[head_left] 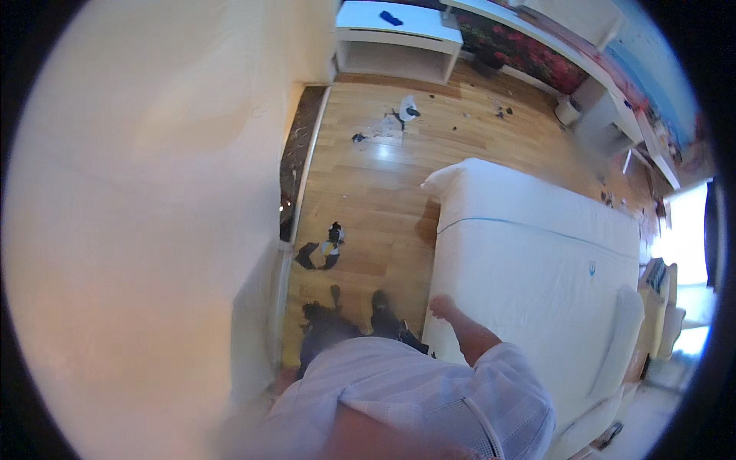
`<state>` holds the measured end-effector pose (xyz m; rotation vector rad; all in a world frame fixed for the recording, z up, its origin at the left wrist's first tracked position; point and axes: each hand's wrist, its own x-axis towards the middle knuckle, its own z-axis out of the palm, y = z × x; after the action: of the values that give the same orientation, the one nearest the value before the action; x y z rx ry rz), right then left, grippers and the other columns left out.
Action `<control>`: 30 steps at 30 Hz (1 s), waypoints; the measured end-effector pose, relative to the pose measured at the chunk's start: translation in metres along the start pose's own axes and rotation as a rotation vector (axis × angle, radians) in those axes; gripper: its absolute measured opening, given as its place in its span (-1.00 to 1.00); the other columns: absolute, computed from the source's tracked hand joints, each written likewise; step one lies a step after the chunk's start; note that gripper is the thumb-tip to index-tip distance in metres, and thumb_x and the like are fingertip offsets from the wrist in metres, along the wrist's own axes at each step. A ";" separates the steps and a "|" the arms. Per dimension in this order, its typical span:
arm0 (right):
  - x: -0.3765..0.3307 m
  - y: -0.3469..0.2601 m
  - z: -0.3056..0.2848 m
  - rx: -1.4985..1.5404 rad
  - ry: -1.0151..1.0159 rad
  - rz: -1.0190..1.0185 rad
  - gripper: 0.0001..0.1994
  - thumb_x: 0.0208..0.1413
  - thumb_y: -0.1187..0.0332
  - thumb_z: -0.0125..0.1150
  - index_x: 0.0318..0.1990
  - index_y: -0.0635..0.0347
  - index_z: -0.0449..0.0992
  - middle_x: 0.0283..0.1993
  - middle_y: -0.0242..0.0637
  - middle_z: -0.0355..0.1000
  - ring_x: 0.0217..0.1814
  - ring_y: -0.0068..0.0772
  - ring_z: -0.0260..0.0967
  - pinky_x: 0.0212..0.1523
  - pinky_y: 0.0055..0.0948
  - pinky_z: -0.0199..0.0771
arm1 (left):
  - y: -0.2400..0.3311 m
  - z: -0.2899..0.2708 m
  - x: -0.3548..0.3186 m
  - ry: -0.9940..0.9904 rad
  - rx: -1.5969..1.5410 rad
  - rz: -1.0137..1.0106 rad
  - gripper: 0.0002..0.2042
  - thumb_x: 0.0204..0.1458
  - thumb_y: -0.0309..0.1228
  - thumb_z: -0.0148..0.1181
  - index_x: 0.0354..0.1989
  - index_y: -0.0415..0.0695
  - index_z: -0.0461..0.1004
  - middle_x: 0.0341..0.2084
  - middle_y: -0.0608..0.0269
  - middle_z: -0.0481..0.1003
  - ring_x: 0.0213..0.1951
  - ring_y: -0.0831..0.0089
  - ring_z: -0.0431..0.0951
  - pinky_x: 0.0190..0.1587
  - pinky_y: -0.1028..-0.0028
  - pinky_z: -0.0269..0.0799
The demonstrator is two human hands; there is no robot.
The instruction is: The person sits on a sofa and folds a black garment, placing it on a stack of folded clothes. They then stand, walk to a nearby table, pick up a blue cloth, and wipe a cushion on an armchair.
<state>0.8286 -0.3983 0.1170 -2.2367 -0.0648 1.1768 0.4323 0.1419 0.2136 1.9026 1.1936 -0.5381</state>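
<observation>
My right hand [441,307] hangs beside the near left corner of the bed [529,253], its small visible fingers curled in, with nothing seen in them. A white cover with a thin blue line and a small blue emblem lies over the bed. At the lower left, a blurred bit of skin by the wall looks like my left hand [284,380]; its fingers are hidden. Below me are dark trousers and dark shoes [381,300] on the wood floor [376,253]. Just ahead of my feet lies a dark and white crumpled heap [326,249].
A pale wall [138,230] fills the left side, with a dark doorway strip [300,165] at its edge. A white desk [395,32] holds a dark blue item. White scraps [391,123] and dark bits litter the floor. A bin [567,112] and chair [665,299] stand right.
</observation>
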 end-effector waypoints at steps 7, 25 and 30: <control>0.032 -0.029 0.002 0.057 0.205 -0.261 -0.90 -0.11 0.32 0.28 -0.48 0.08 0.66 -0.47 -0.14 0.57 -0.38 -0.06 0.60 -0.33 -0.13 0.64 | 0.119 -0.050 0.138 -0.184 0.329 0.307 -0.67 0.21 -0.05 0.11 -0.21 -0.03 0.66 -0.35 0.02 0.63 -0.27 0.02 0.64 -0.22 0.03 0.54; 0.051 -0.141 -0.019 -0.512 0.222 -0.118 -0.82 0.03 0.25 0.20 -0.41 0.12 0.65 -0.40 -0.10 0.57 -0.27 0.02 0.59 -0.27 0.02 0.60 | 0.547 -0.088 0.443 -0.672 -0.404 0.167 -0.86 0.23 -0.27 0.15 -0.22 -0.06 0.50 -0.39 0.33 0.51 -0.49 0.45 0.55 -0.55 0.37 0.53; 0.105 -0.164 -0.078 -0.185 0.187 0.013 -0.70 -0.13 0.19 0.43 -0.20 0.06 0.68 -0.24 -0.13 0.63 -0.12 0.02 0.61 -0.14 -0.01 0.62 | 0.566 -0.069 0.481 -0.740 0.168 0.595 -0.82 0.18 -0.27 0.17 -0.46 -0.01 0.50 -0.56 0.35 0.48 -0.45 0.34 0.57 -0.41 0.28 0.50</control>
<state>0.9890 -0.2699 0.1602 -2.5034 -0.0868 0.9981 1.1509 0.3292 0.1462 1.8167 0.1008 -0.9072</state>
